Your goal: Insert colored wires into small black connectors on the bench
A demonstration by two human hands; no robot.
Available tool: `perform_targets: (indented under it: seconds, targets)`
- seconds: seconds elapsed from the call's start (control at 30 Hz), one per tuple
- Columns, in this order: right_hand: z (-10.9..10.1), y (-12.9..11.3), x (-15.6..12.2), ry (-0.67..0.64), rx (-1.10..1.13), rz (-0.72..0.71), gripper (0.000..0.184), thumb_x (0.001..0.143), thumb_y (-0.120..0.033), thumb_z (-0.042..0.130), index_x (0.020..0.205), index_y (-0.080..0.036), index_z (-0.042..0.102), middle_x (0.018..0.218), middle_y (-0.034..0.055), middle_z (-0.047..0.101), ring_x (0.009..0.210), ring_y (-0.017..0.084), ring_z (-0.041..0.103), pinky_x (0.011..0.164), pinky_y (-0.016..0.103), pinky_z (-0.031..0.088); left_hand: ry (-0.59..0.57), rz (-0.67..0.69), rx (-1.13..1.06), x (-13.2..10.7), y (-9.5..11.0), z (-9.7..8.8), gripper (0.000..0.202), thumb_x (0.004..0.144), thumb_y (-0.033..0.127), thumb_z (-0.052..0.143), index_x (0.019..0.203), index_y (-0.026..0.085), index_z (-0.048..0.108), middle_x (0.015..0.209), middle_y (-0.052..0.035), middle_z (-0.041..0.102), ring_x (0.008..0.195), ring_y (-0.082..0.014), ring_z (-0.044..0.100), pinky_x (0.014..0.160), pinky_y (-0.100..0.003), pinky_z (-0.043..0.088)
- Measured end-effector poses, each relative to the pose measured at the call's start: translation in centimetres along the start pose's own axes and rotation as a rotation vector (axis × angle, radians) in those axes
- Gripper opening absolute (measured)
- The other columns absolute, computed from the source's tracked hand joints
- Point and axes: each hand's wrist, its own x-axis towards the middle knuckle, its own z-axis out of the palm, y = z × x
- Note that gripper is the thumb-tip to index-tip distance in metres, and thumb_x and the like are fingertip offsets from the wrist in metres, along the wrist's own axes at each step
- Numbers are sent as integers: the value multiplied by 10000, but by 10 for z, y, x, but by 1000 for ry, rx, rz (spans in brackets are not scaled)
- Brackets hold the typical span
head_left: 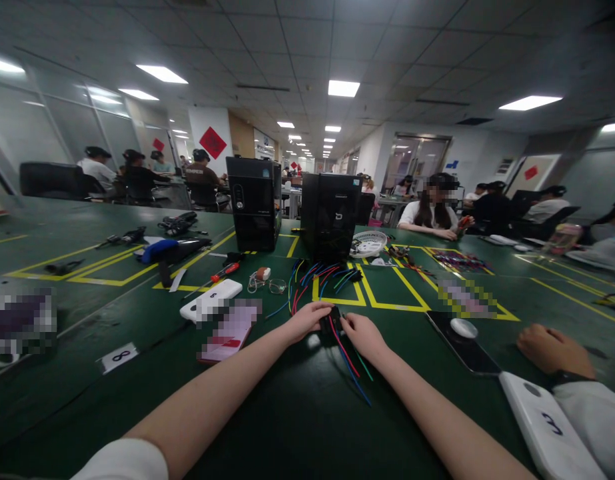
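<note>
In front of me, low over the green table (267, 427), my left hand (310, 321) and my right hand (363, 335) are both closed on a small black wired block (330, 325). The left fingers grip its left side, the right fingers its right side. Red, blue and green wires (348, 363) run from it toward me. Its exact kind is too small to make out. Just beyond my hands lie more loose coloured wires (300, 293), and others with black ends (344, 275).
Two black computer towers (254, 213) stand behind the wires. Left are a white power bank (211, 301), a pink phone (232, 333), a screwdriver (226, 272) and glasses (277, 287). At right, another person's hand (554, 350) rests near a black phone (457, 350) and white power bank (547, 427).
</note>
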Motion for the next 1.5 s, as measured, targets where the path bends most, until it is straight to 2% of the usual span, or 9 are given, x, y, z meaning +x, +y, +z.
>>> perform_targets:
  seconds: [0.2,0.37,0.67,0.8,0.93,1.07,1.2,1.37,1.5]
  targets:
    - [1,2,0,36,38,-12,316,881,-356,354,688,-175,527,645,16,564,599,119,503,530,221,258,-94,15,-40,-2,3,-1,256,748,227,671,990,154,629,1021,-99,623,901,-177,617,852,-338,471]
    - [1,2,1,42,16,17,315,887,-367,348,721,-174,534,654,20,567,593,120,499,529,224,259,-38,3,64,0,1,1,250,745,271,671,972,172,636,995,-73,634,884,-163,617,821,-300,473]
    - [-1,1,1,34,45,13,299,900,-354,323,797,-173,537,714,33,593,664,127,534,570,217,282,-37,6,72,0,1,1,262,734,298,678,963,178,640,972,-63,640,870,-151,612,805,-284,467]
    - [-7,-5,-4,110,79,-18,270,902,-324,311,828,-177,525,749,30,592,690,133,537,591,222,296,-35,7,77,2,-1,1,304,713,314,697,971,165,638,945,-71,645,866,-163,614,797,-296,469]
    - [-11,-14,-10,178,52,-119,263,883,-352,338,765,-191,508,709,13,563,643,129,499,571,225,290,-8,38,93,5,-5,0,327,695,336,709,960,159,640,896,-67,649,816,-161,620,754,-291,484]
    - [-10,-16,-12,149,7,-150,240,850,-336,398,689,-189,498,655,0,535,605,119,465,545,223,268,17,49,93,5,-8,0,315,689,324,717,939,147,645,837,-60,653,752,-146,620,710,-269,493]
    - [-9,-14,-10,116,21,-124,246,844,-323,406,666,-180,497,646,-1,537,597,111,459,542,219,261,52,67,53,5,-8,1,318,698,315,714,959,153,630,925,-75,650,808,-157,625,739,-278,497]
    - [-8,-9,-6,55,101,-137,288,837,-338,407,617,-175,495,590,-8,521,556,106,447,517,219,246,97,91,-5,7,-9,0,309,728,291,695,986,148,603,973,-88,640,852,-162,626,776,-291,499]
    - [-3,-6,-3,24,208,-125,285,828,-323,408,599,-174,490,554,-23,493,533,101,437,509,212,252,104,85,-25,7,-9,0,297,731,265,695,984,137,606,959,-97,646,835,-166,632,752,-285,510]
